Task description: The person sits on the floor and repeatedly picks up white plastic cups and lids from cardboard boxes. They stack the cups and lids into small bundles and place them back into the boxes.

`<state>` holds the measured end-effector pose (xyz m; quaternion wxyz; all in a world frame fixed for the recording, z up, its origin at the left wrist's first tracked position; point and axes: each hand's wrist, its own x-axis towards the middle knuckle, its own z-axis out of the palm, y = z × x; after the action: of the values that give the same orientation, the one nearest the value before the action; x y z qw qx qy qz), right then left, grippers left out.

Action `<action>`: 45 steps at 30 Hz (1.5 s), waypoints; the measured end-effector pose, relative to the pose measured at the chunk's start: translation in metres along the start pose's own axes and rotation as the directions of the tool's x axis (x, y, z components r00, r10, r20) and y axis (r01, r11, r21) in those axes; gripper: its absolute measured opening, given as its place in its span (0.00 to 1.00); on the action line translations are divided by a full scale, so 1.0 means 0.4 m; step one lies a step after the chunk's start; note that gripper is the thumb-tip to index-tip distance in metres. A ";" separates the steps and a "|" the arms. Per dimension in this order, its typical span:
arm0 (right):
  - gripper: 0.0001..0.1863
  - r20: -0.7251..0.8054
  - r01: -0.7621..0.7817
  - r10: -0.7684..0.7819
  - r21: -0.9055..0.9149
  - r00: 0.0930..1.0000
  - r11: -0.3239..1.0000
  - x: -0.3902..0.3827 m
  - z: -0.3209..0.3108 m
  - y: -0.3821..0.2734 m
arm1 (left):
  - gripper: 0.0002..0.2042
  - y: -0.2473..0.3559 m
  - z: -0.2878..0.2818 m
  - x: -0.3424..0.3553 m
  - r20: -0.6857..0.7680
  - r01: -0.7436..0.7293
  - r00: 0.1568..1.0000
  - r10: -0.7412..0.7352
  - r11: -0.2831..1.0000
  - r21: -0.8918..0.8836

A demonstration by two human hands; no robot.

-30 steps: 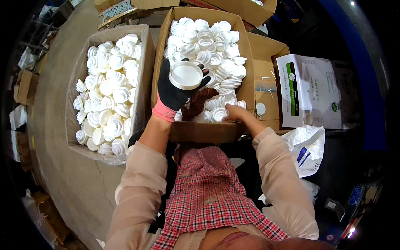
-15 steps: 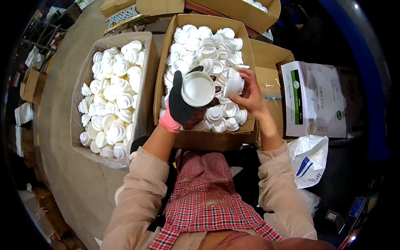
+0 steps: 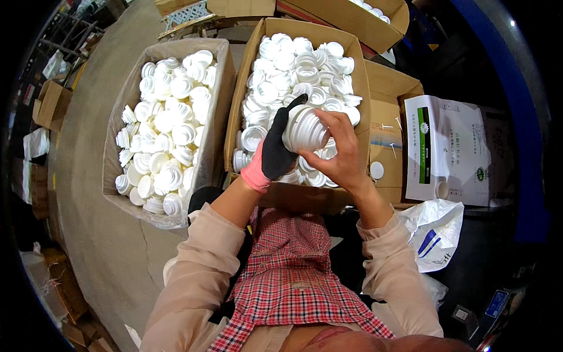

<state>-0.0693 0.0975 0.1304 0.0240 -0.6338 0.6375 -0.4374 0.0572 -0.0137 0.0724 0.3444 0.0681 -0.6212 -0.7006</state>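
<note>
My left hand (image 3: 275,146), in a black glove with a pink cuff, is closed round a round, ridged white plastic piece (image 3: 306,128). The bare fingers of my right hand (image 3: 337,152) grip that same piece from the right and top, and hide part of it. Whether it is one part or two fitted together, I cannot tell. Both hands are over the near half of a cardboard box (image 3: 362,76) heaped with similar white caps.
At left stands a plastic-lined box (image 3: 226,70) of white caps. At right are an open carton (image 3: 384,88) holding small white pins, a white printed sheet (image 3: 443,146) and a crumpled white bag (image 3: 434,234). More cartons (image 3: 378,32) lie behind. A concrete floor (image 3: 88,176) runs along the left.
My right hand rose from the box with a ridged cap and met the piece in my left hand. My left hand moved right and turned, and the shallow white dish it held no longer faces up.
</note>
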 end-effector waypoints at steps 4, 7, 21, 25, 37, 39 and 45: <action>0.36 -0.006 -0.004 0.004 -0.014 1.000 1.000 -0.001 0.006 0.003 | 0.25 -0.001 -0.004 -0.005 0.017 -0.097 0.995 0.096 0.988 0.121; 0.36 -0.001 -0.004 0.004 -0.025 1.000 1.000 0.000 0.008 0.001 | 0.26 -0.008 -0.011 -0.002 0.015 -0.039 0.999 0.040 0.998 -0.055; 0.36 -0.006 -0.008 0.008 -0.023 1.000 1.000 0.000 0.009 -0.003 | 0.42 -0.045 -0.028 -0.002 0.032 -0.097 0.995 0.096 0.995 0.037; 0.37 -0.007 -0.021 0.020 -0.034 1.000 0.999 -0.004 0.012 -0.003 | 0.36 -0.011 -0.018 0.000 0.007 -0.068 0.998 0.068 0.997 0.045; 0.25 0.036 -0.483 0.568 0.573 0.822 0.662 -0.002 0.042 0.075 | 0.33 0.023 0.044 -0.005 0.018 0.344 0.939 -0.345 0.932 -0.110; 0.27 -0.160 -0.396 0.509 0.450 0.846 0.800 -0.004 0.061 0.092 | 0.31 -0.003 0.052 -0.015 -0.056 0.376 0.925 -0.376 0.927 -0.015; 0.31 -0.212 -0.426 0.517 0.359 0.829 0.830 -0.010 0.082 0.122 | 0.28 -0.035 0.066 -0.039 -0.232 0.345 0.938 -0.259 0.771 0.535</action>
<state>-0.0877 0.0746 0.0793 0.1299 -0.3695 0.6985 -0.5989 0.0494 0.0166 0.0600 0.2353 0.3172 -0.7553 -0.5229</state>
